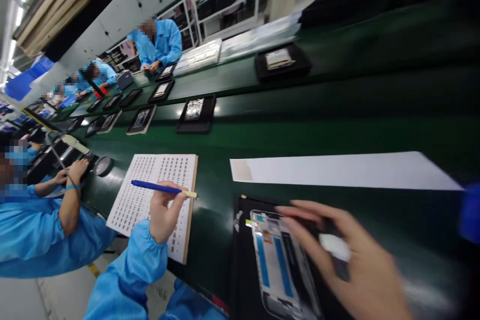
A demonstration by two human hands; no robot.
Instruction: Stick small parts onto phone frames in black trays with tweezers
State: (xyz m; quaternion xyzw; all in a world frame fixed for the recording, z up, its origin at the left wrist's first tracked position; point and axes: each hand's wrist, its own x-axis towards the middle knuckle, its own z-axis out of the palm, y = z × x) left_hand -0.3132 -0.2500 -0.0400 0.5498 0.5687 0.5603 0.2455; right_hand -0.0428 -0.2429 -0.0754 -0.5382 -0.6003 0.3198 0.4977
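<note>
My left hand (167,212) pinches a blue pen-like stick (155,186) with a cream tip, held level above a white sheet (138,207) printed with rows of small dark marks. A phone frame (275,260), silver-edged with blue strips inside, lies in a black tray (243,280) in front of me. Over its right side reaches my right hand (348,260), fingers extended toward the frame's top edge. A small black and white object (335,247) is held within that hand; blur hides its kind. Whether those fingertips touch the frame I cannot tell.
A long white paper strip (330,171) lies beyond the tray. Black trays with phone parts (195,114) line the green bench (300,132). A co-worker in blue (48,225) sits close on the left, near a round grey container (102,165). Other people work farther off.
</note>
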